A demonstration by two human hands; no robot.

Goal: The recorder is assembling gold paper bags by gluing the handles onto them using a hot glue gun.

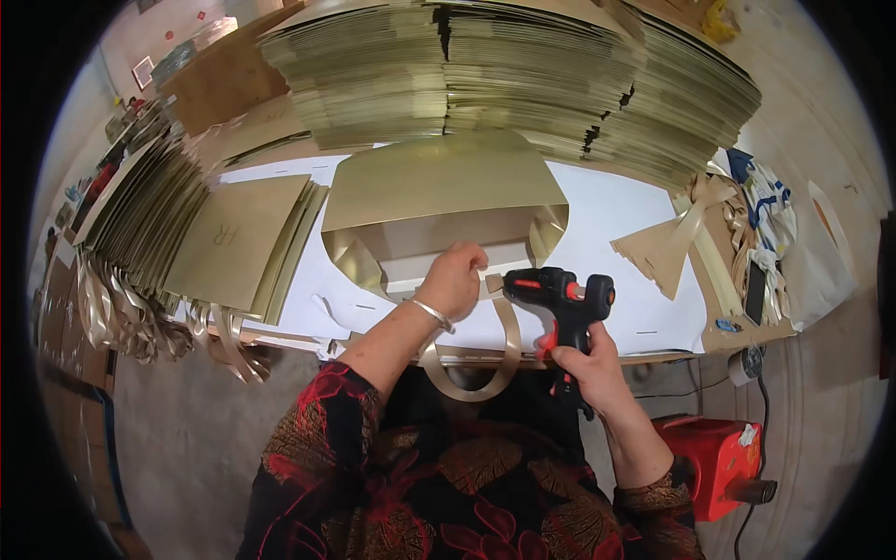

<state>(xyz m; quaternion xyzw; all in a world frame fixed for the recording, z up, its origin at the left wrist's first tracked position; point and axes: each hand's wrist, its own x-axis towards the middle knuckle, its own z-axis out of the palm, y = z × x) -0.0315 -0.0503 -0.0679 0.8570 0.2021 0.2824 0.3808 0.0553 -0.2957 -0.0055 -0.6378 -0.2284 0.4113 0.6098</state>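
A gold paper bag lies on its side before me, its open mouth facing my body. My left hand, with a bangle at the wrist, is at the mouth's near edge with its fingers curled closed; what they pinch, if anything, is hidden. My right hand grips a black and red hot glue gun. The gun's nozzle points left at a small tan patch on the bag's edge. From there a gold ribbon handle loops down over the table's front edge, its other side passing behind my left wrist.
Flat gold bags stand in a tall stack at the back. More finished-looking bags with ribbon loops lean at left. Loose ribbons and a phone lie at right. White sheeting covers the table; a red stool stands below right.
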